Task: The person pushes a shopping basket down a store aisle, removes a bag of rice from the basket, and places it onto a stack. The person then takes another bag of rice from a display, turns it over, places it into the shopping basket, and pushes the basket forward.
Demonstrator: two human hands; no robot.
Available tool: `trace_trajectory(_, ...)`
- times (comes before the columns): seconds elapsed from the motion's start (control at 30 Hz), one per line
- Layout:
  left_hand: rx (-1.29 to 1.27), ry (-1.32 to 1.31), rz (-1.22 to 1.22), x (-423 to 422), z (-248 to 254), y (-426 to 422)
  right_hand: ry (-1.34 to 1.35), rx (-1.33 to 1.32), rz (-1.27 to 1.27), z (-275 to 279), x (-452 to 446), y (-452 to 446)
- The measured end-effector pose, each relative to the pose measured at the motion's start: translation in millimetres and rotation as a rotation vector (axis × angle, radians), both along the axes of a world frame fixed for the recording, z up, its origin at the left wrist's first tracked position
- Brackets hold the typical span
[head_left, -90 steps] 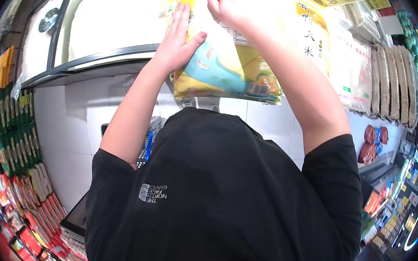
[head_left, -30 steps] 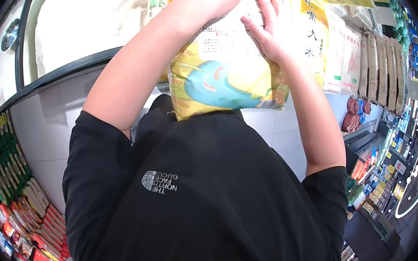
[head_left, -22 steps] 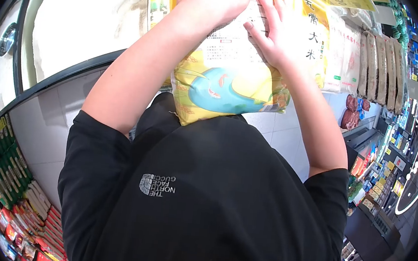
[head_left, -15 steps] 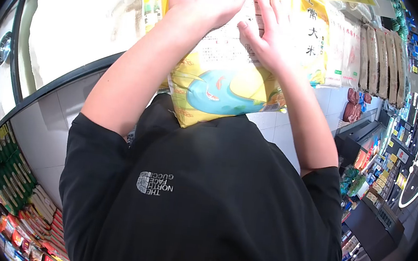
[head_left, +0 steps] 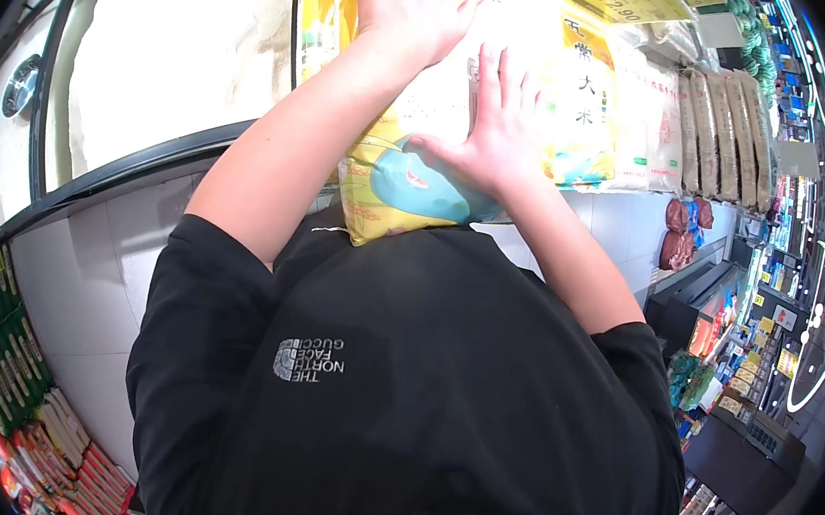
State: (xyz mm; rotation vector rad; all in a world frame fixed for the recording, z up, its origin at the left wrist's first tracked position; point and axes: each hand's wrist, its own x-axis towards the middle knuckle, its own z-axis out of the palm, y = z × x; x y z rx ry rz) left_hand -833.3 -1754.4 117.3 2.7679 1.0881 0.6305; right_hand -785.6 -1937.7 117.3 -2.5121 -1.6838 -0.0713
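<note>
A plump yellow bag [head_left: 375, 216] with a blue pattern lies near my body, its lower corner close to my black shirt. My left hand [head_left: 409, 9] rests on the upper part of the bagged goods, fingers spread. Lower and to its right, my right hand [head_left: 499, 132] lies flat across the bag's printed face with the fingers apart. Neither hand is wrapped round anything. Glare washes out part of the bag's surface. Just right of my right hand stands another yellow and white bag [head_left: 586, 101] with black characters.
A black-framed bin [head_left: 161, 139] holds white material [head_left: 185, 37] on the left. White bags [head_left: 644, 121] and brown packs [head_left: 722, 138] line the right side, with yellow price signs [head_left: 631, 2] above. Green packs [head_left: 3, 337] are at lower left, a dark counter [head_left: 746, 454] at lower right.
My right hand has moved down and left over the bag, and its fingers have spread. My left hand has shifted slightly right, its fingers now wider apart. The view has shifted a little.
</note>
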Motion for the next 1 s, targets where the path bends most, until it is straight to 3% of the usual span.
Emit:
trace_trajectory(0.3, 0.151, -0.219, -0.11, -13.0, -15.3, -2.1, 0.049, -0.088, 0.0, 8.5, 1.1, 5.8)
trace_trajectory(0.5, -0.084, -0.116, -0.353, -53.3, 1.9, -14.0, 0.122, -0.068, 0.056, 5.6, 30.1, -3.7)
trace_trajectory(0.57, -0.101, -0.142, -0.309, -56.8, -17.1, -16.6, 0.257, -0.007, 0.057, -2.5, 51.3, -13.8)
trace_trajectory(0.67, -0.033, -0.165, -0.241, -58.1, -26.7, -23.8, 0.277, 0.033, -0.03, -10.0, 52.2, -18.6)
trace_trajectory(0.77, -0.022, -0.165, -0.227, -59.8, -23.7, -25.1, 0.078, -0.033, 0.006, -9.5, 51.7, -15.9)
trace_trajectory(1.0, -0.034, -0.196, -0.232, -59.0, -25.2, -21.3, 0.237, 0.094, 0.053, -17.0, 62.1, -14.7)
